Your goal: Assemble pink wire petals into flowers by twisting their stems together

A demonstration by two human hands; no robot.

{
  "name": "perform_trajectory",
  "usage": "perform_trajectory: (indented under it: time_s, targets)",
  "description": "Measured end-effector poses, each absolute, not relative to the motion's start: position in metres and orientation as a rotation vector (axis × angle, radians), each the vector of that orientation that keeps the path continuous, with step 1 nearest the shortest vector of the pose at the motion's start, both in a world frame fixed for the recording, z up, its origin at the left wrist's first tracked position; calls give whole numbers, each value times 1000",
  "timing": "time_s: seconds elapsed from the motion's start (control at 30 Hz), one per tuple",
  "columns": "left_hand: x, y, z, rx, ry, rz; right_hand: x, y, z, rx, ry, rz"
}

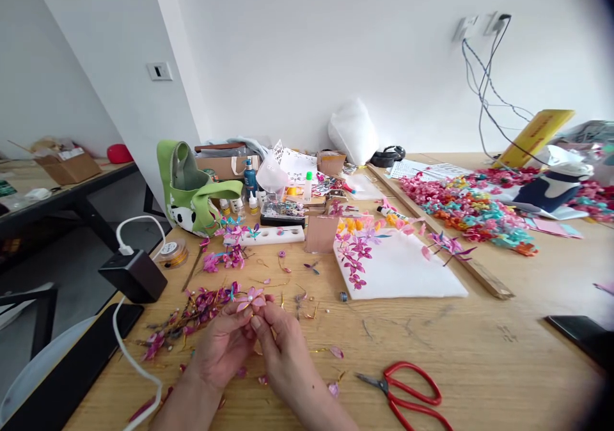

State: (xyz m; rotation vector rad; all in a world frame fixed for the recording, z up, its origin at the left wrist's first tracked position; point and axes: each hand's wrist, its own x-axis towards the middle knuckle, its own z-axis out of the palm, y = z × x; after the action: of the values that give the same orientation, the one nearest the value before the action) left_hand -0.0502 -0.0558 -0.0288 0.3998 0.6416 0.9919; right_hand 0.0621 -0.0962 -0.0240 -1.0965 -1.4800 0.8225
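Observation:
Between both sets of fingertips I hold a pink artificial flower [251, 298] with a pale bead at its centre. My left hand [221, 348] grips it from the left, thumb and fingers pinched beneath the petals. My right hand [283, 341] pinches just under the bloom, thumb against the left fingers; the stem is mostly hidden. A pile of purple and magenta flower sprigs [204, 306] lies left of my hands. Loose petals on wire [336, 352] lie to the right, near red-handled scissors [412, 389] with their blades together.
A white foam board [407, 271] bears pink flower stems. Beyond it run a wooden strip [480, 277] and a heap of colourful flowers [460, 207]. At left stand a green bag [185, 188], a black charger box [133, 274] and a white cable [125, 341]. A dark phone [575, 335] lies right.

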Motion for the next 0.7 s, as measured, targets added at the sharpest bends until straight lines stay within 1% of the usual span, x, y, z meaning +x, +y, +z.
perform_trajectory:
  time_s: [0.1, 0.2, 0.7]
  targets:
    - [-50, -58, -27, 406, 642, 985, 61, -100, -24, -1086, -1536, 686]
    - [-49, -59, -25, 435, 638, 988, 61, -101, -24, -1074, -1550, 638]
    - [-49, -60, -25, 503, 703, 1054, 63, -99, -22, -1054, -1543, 653]
